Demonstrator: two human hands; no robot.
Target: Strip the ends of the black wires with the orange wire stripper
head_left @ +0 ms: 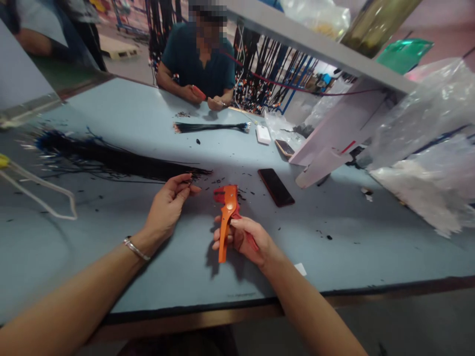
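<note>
My right hand [249, 238] is wrapped round an orange and red wire stripper [229, 206], its jaw head pointing away from me. My left hand [169, 200] is closed in a pinch at the near end of a long bundle of black wires [122, 160]. A thin dark wire end shows at the fingertips, partly hidden by them. The bundle lies on the table, with blue and silvery ends spread at its far left. The stripper's jaws are a short way right of my left fingertips. Small black scraps [243, 193] lie beside the jaws.
A dark phone [276, 187] lies right of the stripper. Farther back are a second wire bundle [211, 127], a white box [263, 134] and another phone [284, 148]. A co-worker [198, 64] sits opposite, holding a red tool. A shelf post [334, 133] and plastic bags [426, 148] stand right.
</note>
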